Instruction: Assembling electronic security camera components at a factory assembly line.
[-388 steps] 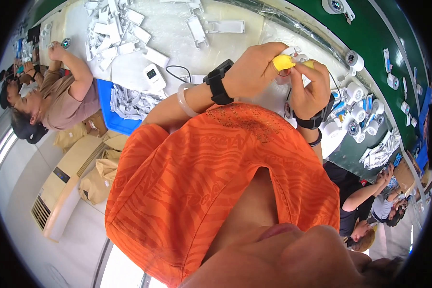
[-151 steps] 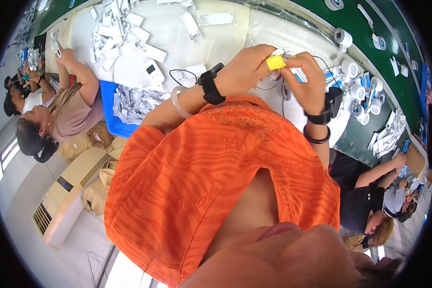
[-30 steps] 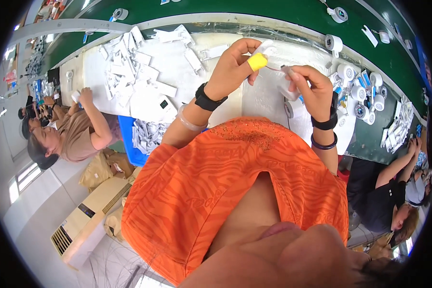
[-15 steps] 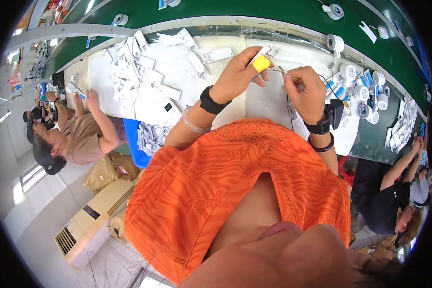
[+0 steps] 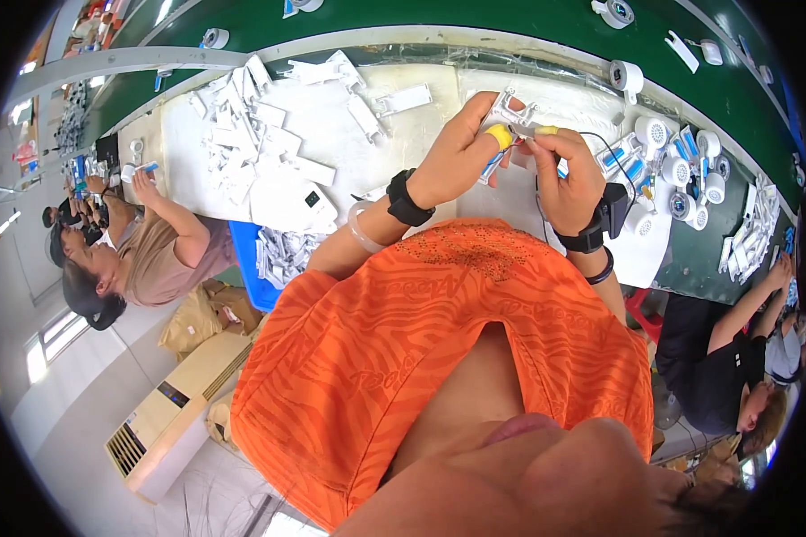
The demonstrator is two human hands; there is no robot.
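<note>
My left hand [image 5: 450, 163] is closed around a white plastic housing [image 5: 508, 107], with a bit of blue showing below its fingers. A yellow cover [image 5: 499, 136] sits on the thumb. Against the housing's inner side, my right hand [image 5: 571, 183] pinches with thumb and forefinger, and yellow shows at its fingertip too. Whatever lies between those fingertips is too small to make out. Both hands are above the white-covered bench [image 5: 421, 179]. To their right lie round white device heads [image 5: 676, 172], some with blue parts.
White plastic covers [image 5: 242, 134] are heaped on the left of the bench. A blue bin [image 5: 245, 268] of small white parts stands below them. Beyond the bench runs a green conveyor belt [image 5: 475, 18] carrying devices. Co-workers sit at left [image 5: 166, 259] and right [image 5: 712, 358].
My right hand has moved left from a thin reddish wire to the housing. The housing has tilted, showing its inside. On the belt, devices have shifted slightly left.
</note>
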